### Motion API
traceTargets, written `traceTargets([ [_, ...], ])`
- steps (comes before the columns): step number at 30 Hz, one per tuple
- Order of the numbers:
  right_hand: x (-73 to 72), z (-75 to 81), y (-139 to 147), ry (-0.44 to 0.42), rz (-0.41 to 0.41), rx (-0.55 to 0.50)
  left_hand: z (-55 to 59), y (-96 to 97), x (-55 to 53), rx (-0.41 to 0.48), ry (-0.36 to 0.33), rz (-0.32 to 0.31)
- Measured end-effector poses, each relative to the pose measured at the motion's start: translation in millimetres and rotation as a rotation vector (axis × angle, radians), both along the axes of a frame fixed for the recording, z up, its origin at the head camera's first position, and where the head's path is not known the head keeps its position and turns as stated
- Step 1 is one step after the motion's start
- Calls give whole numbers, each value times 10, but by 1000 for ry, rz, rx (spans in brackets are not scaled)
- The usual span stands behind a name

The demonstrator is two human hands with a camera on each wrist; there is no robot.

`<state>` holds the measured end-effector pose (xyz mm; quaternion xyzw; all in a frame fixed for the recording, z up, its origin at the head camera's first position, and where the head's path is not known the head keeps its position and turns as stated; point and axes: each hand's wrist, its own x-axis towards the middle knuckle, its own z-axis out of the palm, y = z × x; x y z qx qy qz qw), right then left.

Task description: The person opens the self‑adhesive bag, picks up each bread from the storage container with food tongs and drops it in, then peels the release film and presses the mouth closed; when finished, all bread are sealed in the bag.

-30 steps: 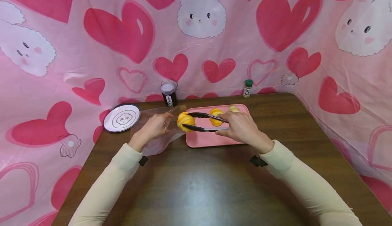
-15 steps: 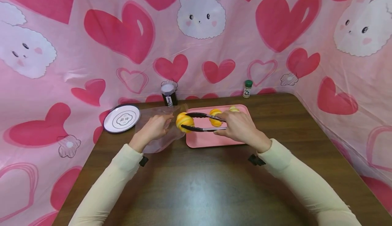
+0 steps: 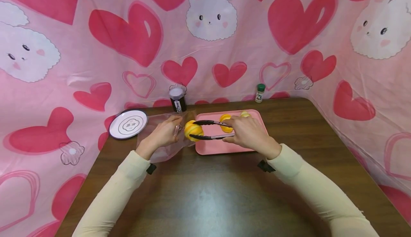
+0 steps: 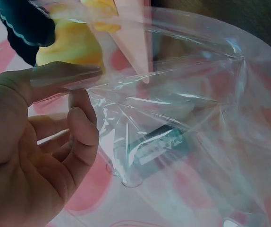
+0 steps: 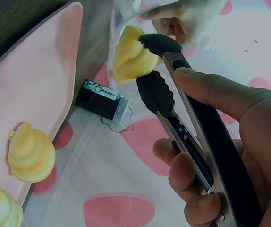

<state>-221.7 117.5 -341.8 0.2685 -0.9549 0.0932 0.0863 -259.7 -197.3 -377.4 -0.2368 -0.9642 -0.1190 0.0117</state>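
My left hand (image 3: 163, 131) pinches the rim of a clear plastic bag (image 4: 182, 109) between thumb and fingers. The bag spreads over the table to the left of the tray. In my right hand (image 3: 248, 133) is a pair of tongs (image 5: 197, 127) with black scalloped tips. Those tips squeeze a yellow spiral bread roll (image 3: 189, 130), lifted above the table beside the bag's mouth. Whether the roll is inside the opening I cannot tell. On the pink tray (image 3: 212, 146) lie another yellow roll (image 5: 31, 153) and a paler one (image 5: 1, 205), partly hidden by my right hand in the head view.
At the back left is a white plate (image 3: 120, 130) with a dark rim. A dark jar with a pale lid (image 3: 177, 99) stands behind the bag. Farther right, a green-capped shaker (image 3: 259, 93) stands near the heart-patterned cloth. The wooden table (image 3: 205, 194) extends in front.
My right hand has shifted slightly left with the tongs, bringing the roll closer to my left hand. The left hand stays nearly in place, still holding the bag.
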Motion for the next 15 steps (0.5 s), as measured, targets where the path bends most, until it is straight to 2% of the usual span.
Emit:
traceTargets([
  [7,-5,27,-11,17,5,6,-9,4,-9,2,-39,6],
  [15,-8,1,-85,33,4,55,-10,30,-23,55,-65,-25],
])
